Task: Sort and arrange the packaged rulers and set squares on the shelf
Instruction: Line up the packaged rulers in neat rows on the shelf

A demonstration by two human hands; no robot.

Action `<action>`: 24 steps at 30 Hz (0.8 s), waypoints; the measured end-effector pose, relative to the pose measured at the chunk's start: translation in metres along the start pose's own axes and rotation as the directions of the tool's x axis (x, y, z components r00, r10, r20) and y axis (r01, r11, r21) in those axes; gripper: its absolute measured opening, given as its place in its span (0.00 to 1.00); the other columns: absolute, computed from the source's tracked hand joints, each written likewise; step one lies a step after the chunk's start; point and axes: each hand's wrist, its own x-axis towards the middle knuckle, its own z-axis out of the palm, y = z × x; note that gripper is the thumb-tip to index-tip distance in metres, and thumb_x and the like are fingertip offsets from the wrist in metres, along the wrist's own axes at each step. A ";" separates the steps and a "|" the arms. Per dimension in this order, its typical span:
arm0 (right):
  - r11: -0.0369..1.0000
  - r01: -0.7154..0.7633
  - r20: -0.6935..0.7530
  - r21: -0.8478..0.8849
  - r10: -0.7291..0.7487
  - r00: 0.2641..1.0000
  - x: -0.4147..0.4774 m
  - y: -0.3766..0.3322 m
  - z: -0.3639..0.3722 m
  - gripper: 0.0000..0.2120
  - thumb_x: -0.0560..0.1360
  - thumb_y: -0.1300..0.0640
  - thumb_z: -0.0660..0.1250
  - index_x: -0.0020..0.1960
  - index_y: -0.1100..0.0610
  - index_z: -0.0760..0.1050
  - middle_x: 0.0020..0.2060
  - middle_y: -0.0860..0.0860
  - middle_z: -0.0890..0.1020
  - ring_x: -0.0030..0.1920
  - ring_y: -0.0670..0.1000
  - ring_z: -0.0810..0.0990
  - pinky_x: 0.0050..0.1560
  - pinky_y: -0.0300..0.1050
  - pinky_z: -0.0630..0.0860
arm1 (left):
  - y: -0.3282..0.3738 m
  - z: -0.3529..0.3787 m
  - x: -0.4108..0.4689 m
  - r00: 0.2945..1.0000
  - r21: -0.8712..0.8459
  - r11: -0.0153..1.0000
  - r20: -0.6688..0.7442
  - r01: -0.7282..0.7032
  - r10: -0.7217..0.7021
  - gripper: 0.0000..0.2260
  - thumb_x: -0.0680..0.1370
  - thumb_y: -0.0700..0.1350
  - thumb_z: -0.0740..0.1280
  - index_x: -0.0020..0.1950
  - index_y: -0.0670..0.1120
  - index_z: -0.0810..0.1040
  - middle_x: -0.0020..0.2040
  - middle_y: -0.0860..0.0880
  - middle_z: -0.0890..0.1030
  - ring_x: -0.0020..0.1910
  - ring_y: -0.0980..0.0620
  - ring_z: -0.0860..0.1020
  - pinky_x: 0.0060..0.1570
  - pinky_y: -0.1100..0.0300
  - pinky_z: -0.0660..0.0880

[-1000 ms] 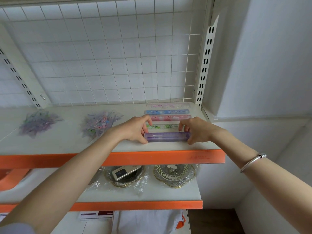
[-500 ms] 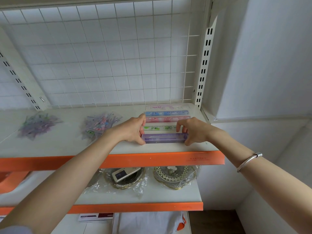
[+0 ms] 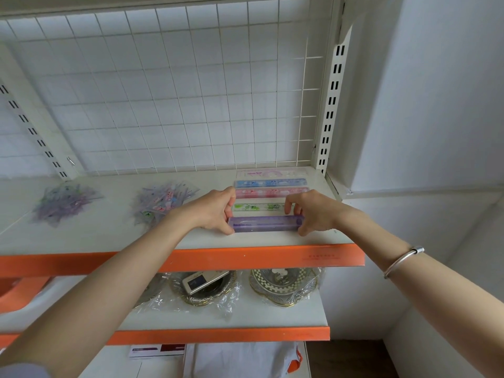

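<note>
The left hand (image 3: pixel 215 211) reaches up from the lower left on a long bare forearm, knuckles up, thumb underneath at the front and fingers curled over the top, pinching the left end of the purple ruler pack (image 3: pixel 266 223). That pack lies flat and crosswise near the front of the upper shelf (image 3: pixel 81 236). The right hand (image 3: pixel 313 211) mirrors the pose at the pack's right end, thumb at the front edge, fingers bent over the back edge, so both hands grasp it. A silver bangle (image 3: pixel 403 260) circles the right forearm, well to the right of the pack and below it. Far left of the pack lies a loose purple heap of set squares (image 3: pixel 64 201); a second, multicoloured heap (image 3: pixel 163 203) sits nearer, just left of the left hand. Directly behind the pack, in parallel rows, come a green ruler (image 3: pixel 259 207), a pink ruler (image 3: pixel 270 192), a blue ruler (image 3: pixel 270 183) and, farthest back, a pale pink set (image 3: pixel 270 173). Behind them all rises a white wire grid (image 3: pixel 163 91), with a slotted upright (image 3: pixel 331 105) to the pack's right rear. Below the pack runs the shelf's orange edge (image 3: pixel 245 257), and beneath that a lower shelf (image 3: pixel 272 320) carries plastic-wrapped dishes (image 3: pixel 283 287); a small device (image 3: pixel 204 281) lies on the dish to the lower left of the pack. A plain white wall (image 3: pixel 436 105) fills the space right of the pack.
</note>
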 end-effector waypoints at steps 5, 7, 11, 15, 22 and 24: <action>1.000 0.001 0.014 0.005 -0.001 1.000 -0.001 0.000 -0.001 0.22 0.65 0.63 0.74 0.57 0.54 0.73 0.47 0.51 0.76 0.44 0.51 0.75 0.47 0.46 0.76 | -0.001 0.000 0.001 1.000 0.023 1.000 0.016 0.000 -0.001 0.22 0.67 0.41 0.76 0.53 0.49 0.67 0.47 0.50 0.79 0.45 0.49 0.79 0.49 0.53 0.78; 1.000 0.003 0.020 0.013 -0.003 1.000 -0.002 0.000 -0.002 0.22 0.66 0.63 0.74 0.58 0.55 0.73 0.47 0.50 0.75 0.45 0.51 0.76 0.47 0.43 0.75 | -0.003 0.000 0.002 1.000 0.031 0.999 0.020 -0.004 0.003 0.22 0.67 0.42 0.77 0.56 0.49 0.70 0.46 0.51 0.80 0.45 0.50 0.79 0.50 0.53 0.78; 1.000 0.010 0.015 -0.001 -0.010 1.000 -0.005 0.002 -0.003 0.22 0.67 0.61 0.73 0.59 0.55 0.74 0.48 0.49 0.76 0.48 0.51 0.76 0.49 0.43 0.75 | -0.006 -0.002 -0.001 1.000 0.061 0.998 0.023 -0.003 0.001 0.21 0.67 0.45 0.77 0.57 0.49 0.75 0.48 0.51 0.79 0.45 0.53 0.78 0.47 0.61 0.76; 1.000 0.014 0.001 -0.026 -0.014 1.000 -0.006 0.005 -0.002 0.20 0.67 0.59 0.73 0.58 0.56 0.76 0.48 0.50 0.77 0.48 0.50 0.76 0.51 0.43 0.75 | -0.009 -0.004 -0.007 1.000 0.073 0.997 0.011 -0.004 0.003 0.18 0.68 0.47 0.77 0.56 0.48 0.78 0.48 0.53 0.78 0.46 0.56 0.76 0.42 0.69 0.71; 0.998 0.007 -0.019 -0.066 -0.008 1.000 -0.003 0.006 -0.002 0.17 0.66 0.58 0.73 0.55 0.57 0.78 0.45 0.49 0.77 0.46 0.50 0.75 0.50 0.44 0.75 | -0.008 -0.001 -0.006 1.000 0.075 0.997 -0.008 -0.015 0.016 0.15 0.70 0.46 0.76 0.54 0.46 0.80 0.48 0.51 0.79 0.46 0.56 0.76 0.41 0.70 0.69; 0.997 0.006 -0.020 -0.074 -0.008 1.000 -0.003 0.006 -0.002 0.17 0.66 0.58 0.73 0.54 0.57 0.78 0.45 0.49 0.77 0.47 0.51 0.75 0.49 0.44 0.75 | -0.007 -0.001 -0.005 1.000 0.087 0.996 -0.005 -0.014 0.014 0.14 0.70 0.46 0.76 0.54 0.46 0.81 0.46 0.52 0.79 0.46 0.55 0.77 0.44 0.67 0.70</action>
